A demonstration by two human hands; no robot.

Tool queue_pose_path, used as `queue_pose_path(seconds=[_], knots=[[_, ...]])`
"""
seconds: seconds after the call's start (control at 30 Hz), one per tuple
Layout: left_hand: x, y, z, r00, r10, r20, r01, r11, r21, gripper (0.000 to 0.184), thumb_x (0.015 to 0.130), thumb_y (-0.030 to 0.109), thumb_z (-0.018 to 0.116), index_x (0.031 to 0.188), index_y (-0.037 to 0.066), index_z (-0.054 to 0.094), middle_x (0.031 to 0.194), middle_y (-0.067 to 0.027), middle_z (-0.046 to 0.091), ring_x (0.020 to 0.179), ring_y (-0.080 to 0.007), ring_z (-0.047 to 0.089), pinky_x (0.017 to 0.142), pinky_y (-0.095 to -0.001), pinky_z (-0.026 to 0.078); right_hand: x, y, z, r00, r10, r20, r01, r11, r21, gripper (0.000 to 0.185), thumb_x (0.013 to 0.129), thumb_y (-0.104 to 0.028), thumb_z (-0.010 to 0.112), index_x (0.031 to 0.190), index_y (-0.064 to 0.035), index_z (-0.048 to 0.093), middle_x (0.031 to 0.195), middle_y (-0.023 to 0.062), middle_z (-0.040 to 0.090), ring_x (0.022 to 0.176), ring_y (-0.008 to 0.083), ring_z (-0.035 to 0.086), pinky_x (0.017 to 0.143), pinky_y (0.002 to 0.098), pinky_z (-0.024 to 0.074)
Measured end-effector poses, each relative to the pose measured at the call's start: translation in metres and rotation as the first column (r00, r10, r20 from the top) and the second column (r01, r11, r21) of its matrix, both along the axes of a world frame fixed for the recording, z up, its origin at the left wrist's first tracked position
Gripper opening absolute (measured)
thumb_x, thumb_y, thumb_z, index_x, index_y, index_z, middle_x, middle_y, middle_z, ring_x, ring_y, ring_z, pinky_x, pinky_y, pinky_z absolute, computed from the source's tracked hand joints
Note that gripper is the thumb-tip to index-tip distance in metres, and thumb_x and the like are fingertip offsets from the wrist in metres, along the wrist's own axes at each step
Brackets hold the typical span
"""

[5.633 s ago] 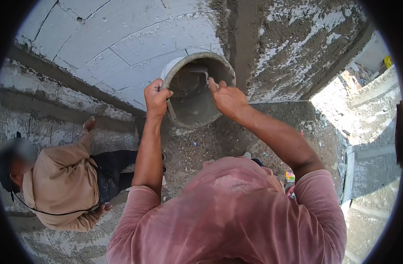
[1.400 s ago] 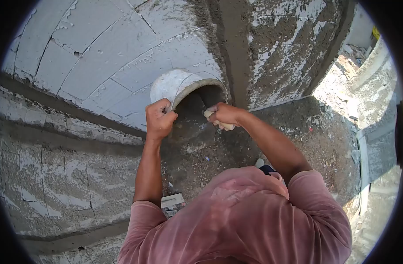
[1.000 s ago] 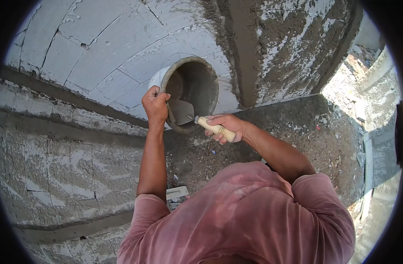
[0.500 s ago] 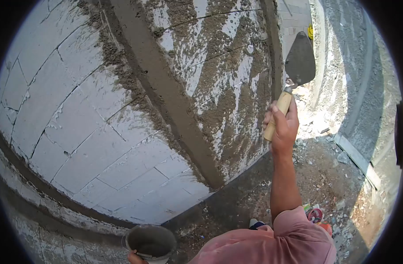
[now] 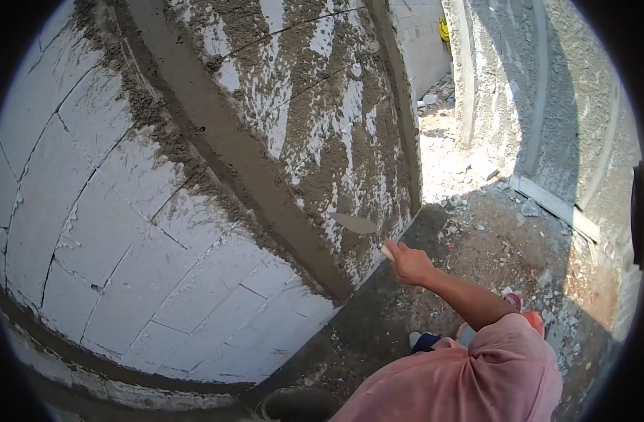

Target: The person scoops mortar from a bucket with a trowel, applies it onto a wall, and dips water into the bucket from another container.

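My right hand (image 5: 412, 264) is closed round the wooden handle of a trowel (image 5: 354, 224), low in front of the wall. Its blade is turned nearly edge-on and lies over the mortar-streaked part of the wall (image 5: 350, 162); whether it touches cannot be made out. At the bottom edge shows the dark round opening of a bucket (image 5: 299, 404), partly cut off. My left hand is out of the picture.
A smooth mortar strip (image 5: 230, 158) runs down the white block wall (image 5: 118, 232). Rubble (image 5: 505, 260) litters the floor. A pale board (image 5: 556, 208) lies along the foot of the right-hand wall (image 5: 561, 91). A foot (image 5: 424, 342) shows beneath the pink shirt.
My right hand has swung the trowel down and left, from upright with its blade face showing to nearly edge-on. The bucket has shifted lower right in view, and my left hand has left the picture.
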State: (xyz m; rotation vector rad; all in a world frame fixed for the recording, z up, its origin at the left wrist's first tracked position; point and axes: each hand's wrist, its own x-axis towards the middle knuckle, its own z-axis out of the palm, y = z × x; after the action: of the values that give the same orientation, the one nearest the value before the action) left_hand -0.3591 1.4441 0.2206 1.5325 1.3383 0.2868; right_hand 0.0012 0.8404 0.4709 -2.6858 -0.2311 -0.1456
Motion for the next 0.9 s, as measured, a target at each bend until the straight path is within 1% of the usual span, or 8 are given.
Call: queue_pose_path(seconds=[0.13,0.33,0.47,0.5,0.53,0.6,0.73,0.9], knots=[[0.076,-0.094,0.066,0.994,-0.043,0.098,0.037,0.997,0.063,0.029,0.067,0.01,0.059,0.089,-0.009,0.056,0.093,-0.0172,0.06,0.082,-0.0301,0.06,0.075,-0.0482,0.05,-0.119,-0.081,-0.173,0.741,-0.346,-0.575,0.451,0.891,0.046,0.042,0.082,-0.018,0.059,0.118,0.0032,0.06,0.102,0.0295,0.068,0.091,0.043,0.071,0.079,0.0523,0.0567],[0.2,-0.172,0.093,0.909,-0.234,0.345,0.334,0.905,-0.265,0.027,0.071,0.005,0.058,0.095,-0.005,0.054,0.099,-0.0159,0.059,0.089,-0.0314,0.061,0.081,-0.0448,0.052,-0.284,-0.192,-0.248,0.063,-0.632,-0.772,0.995,0.096,0.003,0.024,0.082,-0.019,0.06,0.087,0.0022,0.072,0.09,0.0226,0.07,0.079,0.0359,0.071,0.071,0.0469,0.0565],[0.304,-0.265,0.122,0.81,-0.482,0.334,0.56,0.804,-0.199,0.021,0.07,0.003,0.059,0.091,0.0,0.054,0.096,-0.0139,0.059,0.086,-0.029,0.061,0.079,-0.0427,0.053,-0.395,-0.27,-0.394,0.566,-0.665,-0.487,0.721,0.686,-0.098,0.029,0.087,-0.023,0.056,0.088,0.0037,0.066,0.075,0.0162,0.065,0.066,0.0303,0.067,0.054,0.047,0.0503],[0.332,-0.293,0.126,0.766,-0.536,0.354,0.62,0.763,-0.186,0.02,0.07,0.002,0.059,0.089,0.001,0.054,0.095,-0.0132,0.06,0.085,-0.0283,0.061,0.078,-0.042,0.053,-0.39,-0.27,-0.388,0.338,-0.672,-0.659,0.908,0.418,0.04,0.027,0.086,-0.023,0.056,0.088,0.002,0.063,0.074,0.0147,0.062,0.063,0.0291,0.064,0.052,0.0457,0.0494],[0.362,-0.326,0.132,0.715,-0.593,0.371,0.679,0.714,-0.168,0.018,0.07,0.001,0.059,0.088,0.002,0.054,0.094,-0.0125,0.06,0.084,-0.0275,0.061,0.078,-0.0414,0.053,-0.374,-0.265,-0.379,-0.012,-0.534,-0.845,0.974,-0.197,0.11,0.025,0.086,-0.024,0.055,0.088,0.0003,0.061,0.073,0.0133,0.06,0.061,0.0279,0.061,0.05,0.0444,0.0485],[0.413,-0.406,0.156,0.638,-0.662,0.394,0.761,0.619,-0.193,0.017,0.07,-0.001,0.059,0.086,0.003,0.052,0.093,-0.0102,0.06,0.084,-0.0245,0.062,0.077,-0.0389,0.053,-0.357,-0.261,-0.379,-0.12,-0.365,-0.923,0.818,-0.564,0.117,0.021,0.086,-0.024,0.055,0.089,-0.003,0.055,0.072,0.0104,0.056,0.055,0.0255,0.056,0.047,0.0419,0.0468],[0.522,-0.535,0.174,0.371,-0.833,0.411,0.928,0.317,-0.195,0.023,0.074,-0.002,0.058,0.096,0.003,0.056,0.094,-0.0088,0.062,0.084,-0.0229,0.063,0.077,-0.0369,0.053,-0.325,-0.231,-0.372,-0.067,-0.283,-0.957,0.479,-0.85,0.218,0.02,0.086,-0.024,0.059,0.094,-0.0058,0.057,0.073,0.0079,0.056,0.055,0.0207,0.056,0.046,0.0385,0.047],[0.609,-0.711,0.198,0.078,-0.922,0.379,0.984,0.01,-0.179,0.019,0.075,0.003,0.059,0.094,0.004,0.057,0.099,-0.0088,0.062,0.09,-0.0257,0.064,0.083,-0.0402,0.054,-0.325,-0.186,-0.362,-0.031,-0.262,-0.964,0.301,-0.923,0.241,0.019,0.089,-0.022,0.06,0.098,-0.0054,0.059,0.073,0.0078,0.057,0.056,0.0208,0.057,0.048,0.0385,0.0492]])
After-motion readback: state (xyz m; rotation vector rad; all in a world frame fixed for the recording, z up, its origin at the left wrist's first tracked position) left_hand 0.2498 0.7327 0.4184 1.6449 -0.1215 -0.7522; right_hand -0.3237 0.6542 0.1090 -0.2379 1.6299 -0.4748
